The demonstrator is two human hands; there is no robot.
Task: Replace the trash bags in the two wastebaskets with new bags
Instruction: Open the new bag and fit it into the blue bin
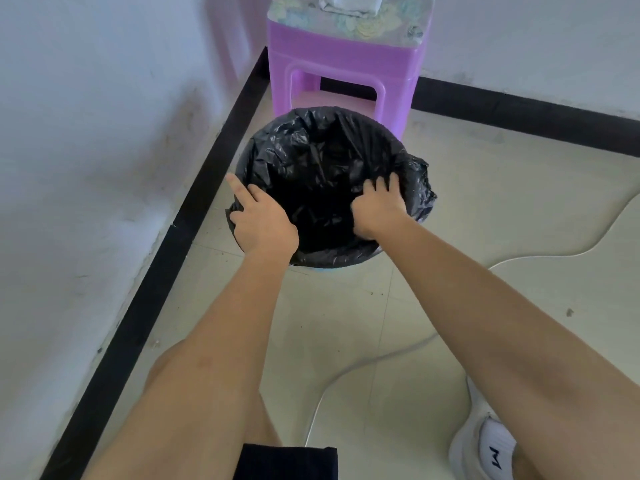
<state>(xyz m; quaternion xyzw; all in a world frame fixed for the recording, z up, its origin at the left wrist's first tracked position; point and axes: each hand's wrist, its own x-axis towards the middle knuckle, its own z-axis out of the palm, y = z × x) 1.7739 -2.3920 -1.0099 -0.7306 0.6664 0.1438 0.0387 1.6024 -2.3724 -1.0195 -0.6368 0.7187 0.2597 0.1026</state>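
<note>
A round wastebasket stands on the floor in the room's corner; only a sliver of its pale blue wall shows at the near side. A black trash bag lines it, its edge folded over the rim all around. My left hand grips the bag's edge at the near left rim, index finger pointing out straight. My right hand reaches into the opening at the right side, fingers curled into the bag's plastic. The inside of the bag is dark; I cannot see any contents.
A purple plastic stool stands right behind the wastebasket, with a white packet on top. White walls with a black baseboard close the left and back. A white cable snakes over the tiled floor. My white shoe is at bottom right.
</note>
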